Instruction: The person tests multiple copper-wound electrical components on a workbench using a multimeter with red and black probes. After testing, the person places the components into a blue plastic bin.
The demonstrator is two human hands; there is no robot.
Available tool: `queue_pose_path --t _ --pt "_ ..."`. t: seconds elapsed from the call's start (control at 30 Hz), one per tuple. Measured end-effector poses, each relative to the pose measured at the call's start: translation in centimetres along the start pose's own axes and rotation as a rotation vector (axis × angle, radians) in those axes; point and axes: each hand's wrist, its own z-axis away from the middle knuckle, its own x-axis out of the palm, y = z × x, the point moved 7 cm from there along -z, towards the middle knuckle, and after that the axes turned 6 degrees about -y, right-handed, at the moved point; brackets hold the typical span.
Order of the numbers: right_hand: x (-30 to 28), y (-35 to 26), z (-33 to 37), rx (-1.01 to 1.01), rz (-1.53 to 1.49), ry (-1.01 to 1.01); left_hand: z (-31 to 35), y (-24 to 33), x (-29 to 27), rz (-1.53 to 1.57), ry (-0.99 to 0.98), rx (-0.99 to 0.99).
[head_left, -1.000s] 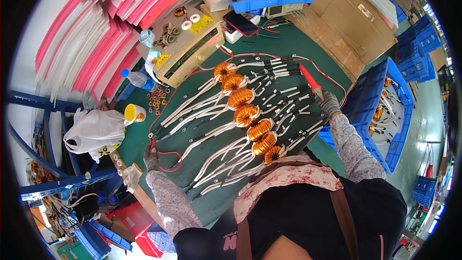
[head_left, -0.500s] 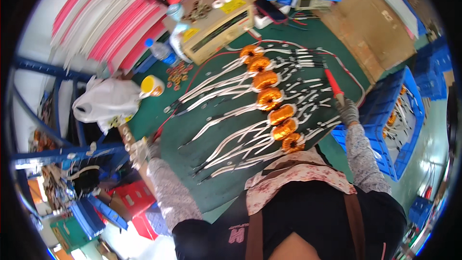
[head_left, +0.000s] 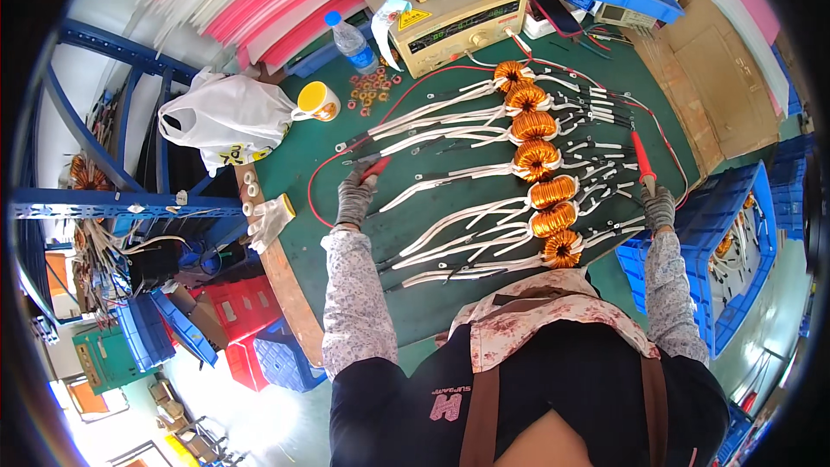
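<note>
While both gloved hands rest on the green bench mat point(head_left: 450, 294), the left hand point(head_left: 353, 199) is closed round a red test probe point(head_left: 373, 169) at the ends of the white leads point(head_left: 432, 182), and the right hand point(head_left: 660, 207) grips a second red probe point(head_left: 643, 158) upright. Between them runs a row of copper toroidal coils point(head_left: 538, 175), nearest to farthest. Beyond sit a yellow mug point(head_left: 316, 102), a water bottle point(head_left: 349, 38) and a beige tester box point(head_left: 462, 22).

yellow triangular label point(head_left: 415, 18), beige tester point(head_left: 458, 22) top
</note>
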Motion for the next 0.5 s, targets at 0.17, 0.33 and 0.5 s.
queue_pose_path --t 0.17,0.33,0.5 --pt "0.3 0.8 -0.3 -0.010 0.092 0.027 0.7 2.2 3.2 0.051 -0.047 0.015" --pt "-0.3 0.2 -0.3 0.009 0.078 -0.022 0.2 1.1 3.9 -0.003 -0.036 0.054" --pt "0.0 1.8 -0.5 0.023 0.014 -0.037 -0.2 1.3 4.5 0.052 -0.009 0.145"
